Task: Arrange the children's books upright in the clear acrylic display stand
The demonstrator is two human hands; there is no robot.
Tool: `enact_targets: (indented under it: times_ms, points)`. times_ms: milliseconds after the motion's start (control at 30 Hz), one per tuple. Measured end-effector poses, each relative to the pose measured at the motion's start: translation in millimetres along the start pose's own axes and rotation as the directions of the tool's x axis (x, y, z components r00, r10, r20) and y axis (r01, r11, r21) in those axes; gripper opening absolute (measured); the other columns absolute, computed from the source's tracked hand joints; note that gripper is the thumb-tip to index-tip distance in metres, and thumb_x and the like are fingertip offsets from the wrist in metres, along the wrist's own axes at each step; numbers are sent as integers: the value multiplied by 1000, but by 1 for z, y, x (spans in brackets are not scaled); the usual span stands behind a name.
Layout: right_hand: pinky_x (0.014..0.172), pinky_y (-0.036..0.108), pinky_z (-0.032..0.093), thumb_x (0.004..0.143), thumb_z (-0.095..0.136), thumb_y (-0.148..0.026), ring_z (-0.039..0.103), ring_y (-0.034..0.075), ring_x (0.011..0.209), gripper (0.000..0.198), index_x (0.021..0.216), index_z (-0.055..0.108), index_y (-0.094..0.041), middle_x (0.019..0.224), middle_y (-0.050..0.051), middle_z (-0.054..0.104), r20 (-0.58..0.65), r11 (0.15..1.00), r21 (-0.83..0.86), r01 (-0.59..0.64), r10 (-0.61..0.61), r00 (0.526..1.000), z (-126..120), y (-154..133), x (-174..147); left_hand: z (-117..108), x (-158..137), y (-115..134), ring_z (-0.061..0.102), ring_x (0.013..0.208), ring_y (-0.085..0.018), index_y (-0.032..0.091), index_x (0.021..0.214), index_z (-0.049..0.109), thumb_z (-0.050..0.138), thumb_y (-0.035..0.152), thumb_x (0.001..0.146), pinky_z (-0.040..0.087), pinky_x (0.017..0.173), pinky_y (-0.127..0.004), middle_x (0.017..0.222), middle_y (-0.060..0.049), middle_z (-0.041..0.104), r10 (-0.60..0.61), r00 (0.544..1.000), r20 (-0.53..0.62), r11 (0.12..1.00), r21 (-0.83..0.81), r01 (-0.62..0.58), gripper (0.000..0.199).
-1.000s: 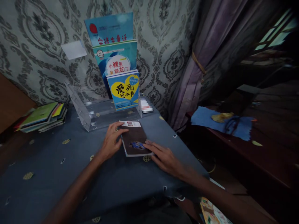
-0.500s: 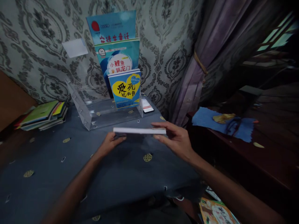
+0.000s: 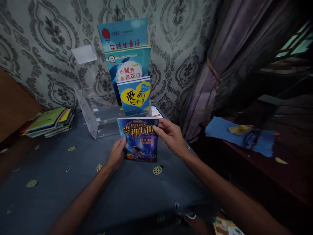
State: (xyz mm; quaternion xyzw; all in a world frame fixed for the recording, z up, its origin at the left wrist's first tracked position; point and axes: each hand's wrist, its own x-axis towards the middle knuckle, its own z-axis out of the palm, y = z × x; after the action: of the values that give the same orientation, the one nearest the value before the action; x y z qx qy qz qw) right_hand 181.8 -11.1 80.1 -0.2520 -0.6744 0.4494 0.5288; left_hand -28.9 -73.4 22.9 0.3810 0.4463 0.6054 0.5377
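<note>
A dark blue and purple paperback book (image 3: pixel 140 142) with gold lettering is held upright, its cover facing me. My left hand (image 3: pixel 117 153) grips its left edge, thumb on the cover. At the upper right corner, my right hand (image 3: pixel 171 135) pinches the same book between thumb and fingers. Just behind it stands a clear acrylic book stand (image 3: pixel 91 122) with stepped tiers. On the stand's right side, books rise in rows: a blue book with a yellow heart (image 3: pixel 137 98) in front, a teal book (image 3: pixel 144 57) behind, and a taller blue book (image 3: pixel 132 26) at the back.
A stack of thin books (image 3: pixel 50 122) lies on the left of the dark patterned tablecloth (image 3: pixel 73 173). A phone (image 3: pixel 156 111) is behind the stand's right end. On the right, a blue cloth (image 3: pixel 259 142) rests on a dark red surface. A purple curtain (image 3: pixel 198 85) hangs beside the patterned wall.
The held book has turned from edge-on and flat to upright, so its cover now shows. Both hands have turned with it, still gripping. The view has shifted slightly.
</note>
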Motion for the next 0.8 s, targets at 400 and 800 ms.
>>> enact_targets:
  times_ms: [400,800]
  points:
    - [44,21,28,72,77,-57,39,9,49,41,87,68,-21,62,-5,55,16,921,192,-340,344,939,9,54,18,-5,4,-20,74,92,-27,15,101,74,72,74,73,59,83,-37,97,-10,79,-110,959,-261,994,-10,111,65]
    - [42,20,49,70,81,-44,58,10,48,43,99,61,-20,61,-5,65,83,812,268,-518,517,852,0,100,3,-35,13,-10,67,82,-20,20,125,49,64,46,87,54,77,-34,90,-2,68,99,994,38,782,615,-101,48]
